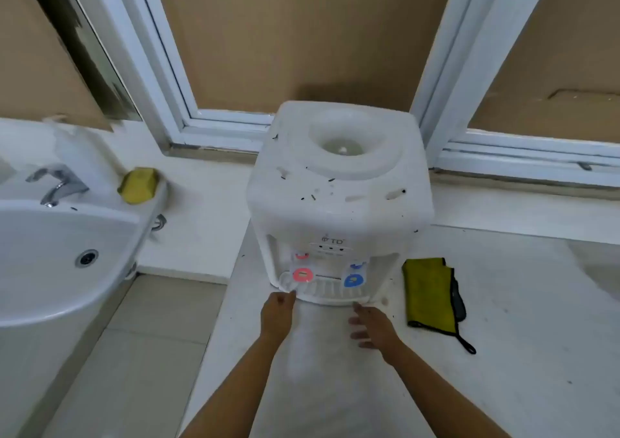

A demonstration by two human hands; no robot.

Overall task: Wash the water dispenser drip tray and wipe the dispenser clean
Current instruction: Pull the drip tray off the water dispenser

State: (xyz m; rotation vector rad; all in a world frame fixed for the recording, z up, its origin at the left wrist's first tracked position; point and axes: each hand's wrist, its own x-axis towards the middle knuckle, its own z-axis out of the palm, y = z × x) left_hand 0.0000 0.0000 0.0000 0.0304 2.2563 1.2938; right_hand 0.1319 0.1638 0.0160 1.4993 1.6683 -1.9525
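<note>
A white tabletop water dispenser [339,199] stands on a white counter, its top speckled with dark specks. Below its red tap [302,274] and blue tap [353,280] sits the white slotted drip tray [327,291]. My left hand [277,312] touches the tray's left front corner with its fingertips. My right hand [372,325] is at the tray's right front corner, fingers spread, holding nothing. Whether the left fingers grip the tray is unclear.
A folded yellow-green cloth [431,293] with a dark edge lies right of the dispenser. To the left is a white sink [50,256] with a chrome faucet [57,182] and a yellow sponge [139,185] on its rim. Window frames stand behind.
</note>
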